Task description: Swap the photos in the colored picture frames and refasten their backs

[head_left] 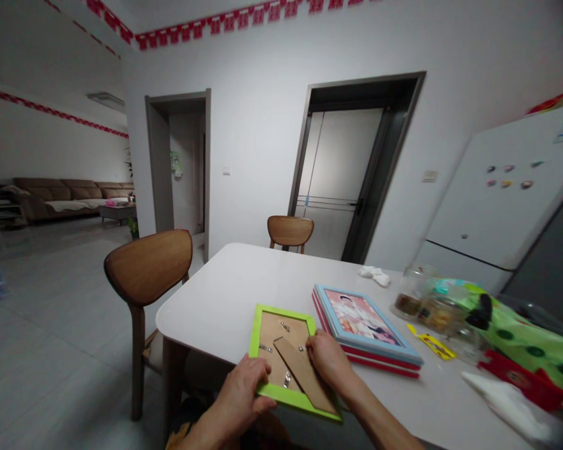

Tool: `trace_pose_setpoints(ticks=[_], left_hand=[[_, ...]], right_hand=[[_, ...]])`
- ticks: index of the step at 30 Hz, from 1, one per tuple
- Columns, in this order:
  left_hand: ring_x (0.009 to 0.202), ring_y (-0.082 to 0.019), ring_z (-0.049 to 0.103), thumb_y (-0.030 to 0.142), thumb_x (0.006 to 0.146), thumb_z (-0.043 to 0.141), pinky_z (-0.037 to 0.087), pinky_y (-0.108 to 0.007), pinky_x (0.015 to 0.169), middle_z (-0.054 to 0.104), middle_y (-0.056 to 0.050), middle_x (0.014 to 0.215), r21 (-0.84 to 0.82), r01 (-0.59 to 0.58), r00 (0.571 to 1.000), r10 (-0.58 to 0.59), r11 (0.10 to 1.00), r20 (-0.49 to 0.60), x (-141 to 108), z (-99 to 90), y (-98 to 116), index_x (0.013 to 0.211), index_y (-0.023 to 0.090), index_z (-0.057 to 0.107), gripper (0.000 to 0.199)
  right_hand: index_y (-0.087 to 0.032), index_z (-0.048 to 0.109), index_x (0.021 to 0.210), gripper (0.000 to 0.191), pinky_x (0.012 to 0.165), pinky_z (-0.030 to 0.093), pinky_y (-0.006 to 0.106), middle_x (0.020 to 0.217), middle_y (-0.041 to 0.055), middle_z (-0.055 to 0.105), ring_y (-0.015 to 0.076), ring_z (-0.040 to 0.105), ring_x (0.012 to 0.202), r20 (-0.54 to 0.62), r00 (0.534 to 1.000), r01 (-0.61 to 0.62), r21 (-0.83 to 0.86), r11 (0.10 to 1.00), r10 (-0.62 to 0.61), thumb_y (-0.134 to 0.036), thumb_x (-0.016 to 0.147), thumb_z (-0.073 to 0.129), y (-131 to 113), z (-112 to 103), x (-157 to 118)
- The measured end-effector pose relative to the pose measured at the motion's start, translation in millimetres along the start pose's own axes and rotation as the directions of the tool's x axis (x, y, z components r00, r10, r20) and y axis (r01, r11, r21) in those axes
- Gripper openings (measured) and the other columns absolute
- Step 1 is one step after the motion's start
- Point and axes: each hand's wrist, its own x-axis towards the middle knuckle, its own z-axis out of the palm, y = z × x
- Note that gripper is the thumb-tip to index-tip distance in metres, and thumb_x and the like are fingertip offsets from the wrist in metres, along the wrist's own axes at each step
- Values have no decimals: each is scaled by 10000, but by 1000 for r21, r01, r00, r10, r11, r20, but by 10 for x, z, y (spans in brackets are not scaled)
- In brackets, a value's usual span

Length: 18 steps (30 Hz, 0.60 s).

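A lime-green picture frame (281,392) lies face down on the white table (225,287), showing its brown cardboard backing (281,331) with metal turn clips (286,379). A hinged cardboard easel stand (304,381) lies folded across the backing. My left hand (239,397) grips the frame's near left corner. My right hand (326,359) rests on the right edge, its fingers at the top of the stand. Just beyond that hand sits a stack of frames (363,328), a blue one with a photo on top of red ones.
Several glass jars (417,300) stand among a green plastic bag (520,331), a yellow packet (431,345), and a crumpled white cloth (374,275) on the table's right side. A wooden chair (147,269) stands at the left edge, and a white refrigerator (497,206) stands to the right.
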Motion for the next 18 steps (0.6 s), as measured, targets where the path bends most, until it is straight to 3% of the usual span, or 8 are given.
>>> trace_pose_setpoints(ticks=[10,18], left_hand=[[833,-156,461,176,631,629,344,-242,749,525,20,894,27,5,999,-4,1000,-33,-29,-9,36,789,211,431,256],[838,-161,459,172,631,610,357,-241,725,510,10,914,-3,-5,1000,5,1000,-9,-109,7,4,817,219,438,258]], right_hand=[[-140,600,592,288,654,350,223,754,97,564,149,506,712,-19,987,156,-65,986,-158,-173,759,367,45,-11,-143],[-166,617,681,250,638,322,229,719,63,590,146,504,709,-66,981,185,36,982,-182,-206,756,381,-47,51,172]])
